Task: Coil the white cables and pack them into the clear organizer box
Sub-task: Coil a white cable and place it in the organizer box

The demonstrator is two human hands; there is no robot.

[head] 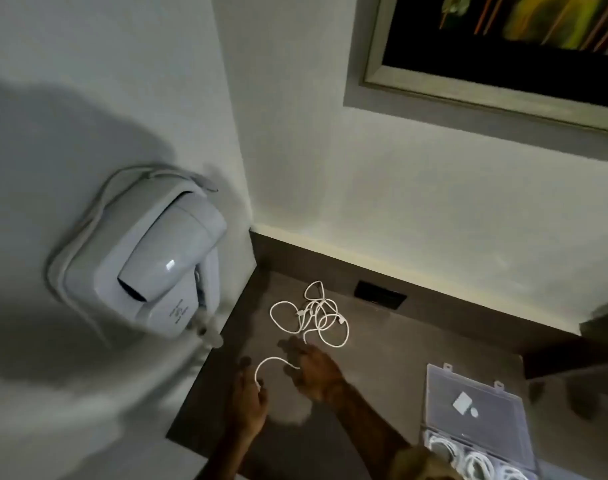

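Note:
A tangle of white cable [316,315] lies on the dark countertop [392,341] near the back wall. One strand [271,360] runs from the tangle in an arc between my hands. My left hand [248,398] pinches the strand's end. My right hand [314,370] holds the same strand further along, just below the tangle. The clear organizer box [475,414] stands open at the lower right, its lid laid back. Several coiled white cables [475,460] sit in its compartments.
A white wall-mounted hair dryer [150,268] hangs on the left wall, close to the counter's left edge. A dark socket plate [380,295] is set in the counter's back. A framed picture [503,53] hangs above. A dark object [604,327] stands at the far right.

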